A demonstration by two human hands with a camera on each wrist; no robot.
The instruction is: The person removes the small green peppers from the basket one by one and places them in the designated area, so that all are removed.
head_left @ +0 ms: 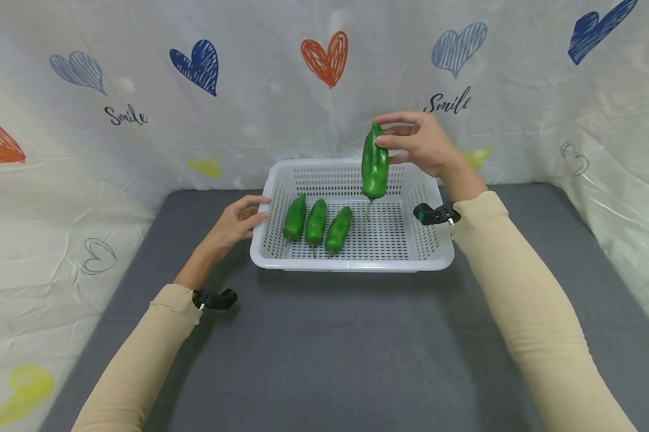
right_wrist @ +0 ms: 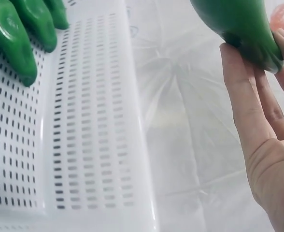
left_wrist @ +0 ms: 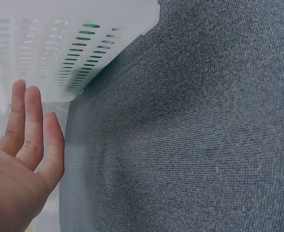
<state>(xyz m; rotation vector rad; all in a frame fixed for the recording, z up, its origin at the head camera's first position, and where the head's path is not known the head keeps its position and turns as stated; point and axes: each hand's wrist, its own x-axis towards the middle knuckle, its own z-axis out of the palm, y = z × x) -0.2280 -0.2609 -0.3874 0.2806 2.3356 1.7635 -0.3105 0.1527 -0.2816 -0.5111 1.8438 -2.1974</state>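
Note:
A glossy green pepper (head_left: 375, 165) hangs upright over the right half of a white plastic basket (head_left: 351, 265), its thin stem pointing down. My right hand (head_left: 418, 144) pinches its upper end between thumb and fingers; the right wrist view shows the fingertips against the pepper (right_wrist: 243, 29). Inside the basket, toward its left side, lie three more green peppers, the left one (head_left: 295, 217), the middle one (head_left: 316, 222) and the right one (head_left: 338, 229). My left hand (head_left: 235, 222) touches the basket's left rim with fingers extended; in the left wrist view they reach along the slotted wall (left_wrist: 84, 48).
The basket stands on a dark grey cloth-covered table (head_left: 335, 348), near its back edge. Behind hangs a pale curtain (head_left: 270, 108) printed with hearts and lettering. Each wrist carries a black camera band, such as the left one (head_left: 214, 299).

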